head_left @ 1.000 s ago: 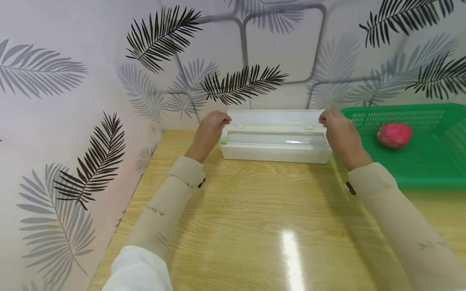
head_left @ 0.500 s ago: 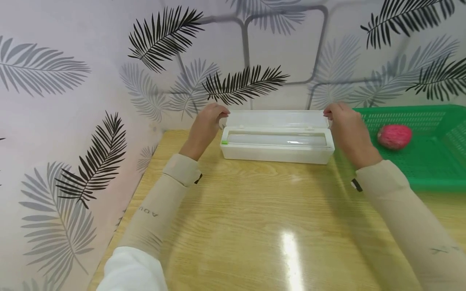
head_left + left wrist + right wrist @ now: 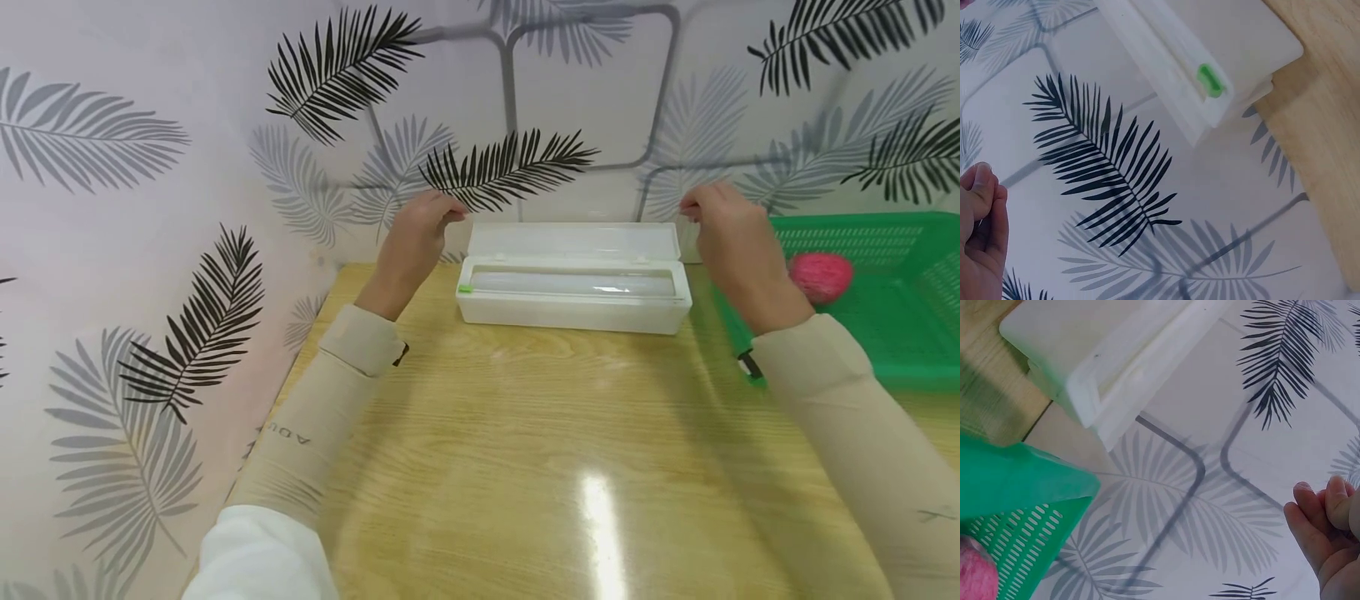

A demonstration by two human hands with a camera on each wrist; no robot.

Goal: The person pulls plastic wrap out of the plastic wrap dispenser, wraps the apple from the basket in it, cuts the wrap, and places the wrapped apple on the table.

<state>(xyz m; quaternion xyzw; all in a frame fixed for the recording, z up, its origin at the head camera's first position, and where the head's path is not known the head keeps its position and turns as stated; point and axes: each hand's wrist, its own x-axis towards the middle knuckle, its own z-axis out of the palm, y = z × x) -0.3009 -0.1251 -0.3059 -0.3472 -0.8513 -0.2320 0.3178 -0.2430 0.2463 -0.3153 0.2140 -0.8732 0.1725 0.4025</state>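
Note:
A long white cling film dispenser (image 3: 573,312) stands at the back of the table, its clear lid tipped up against the wall. The roll of cling film (image 3: 555,283) shows through its top opening. A green slide cutter (image 3: 465,288) sits at its left end, also seen in the left wrist view. My left hand (image 3: 412,242) is above the left end, thumb and fingertips pinched together. Beyond the right end, my right hand (image 3: 738,246) pinches at about the same height. The film's free edge appears held between both hands, though it is transparent and barely visible.
A green plastic basket (image 3: 870,375) stands right of the dispenser, close to my right forearm. A pink, rounded fruit-like object (image 3: 825,277) lies inside it. The leaf-patterned wall (image 3: 585,100) rises directly behind the wooden table (image 3: 495,433).
Both hands have risen from the lid's two corners and moved slightly apart, fingertips still pinched. Dispenser, lid and basket have stayed in place.

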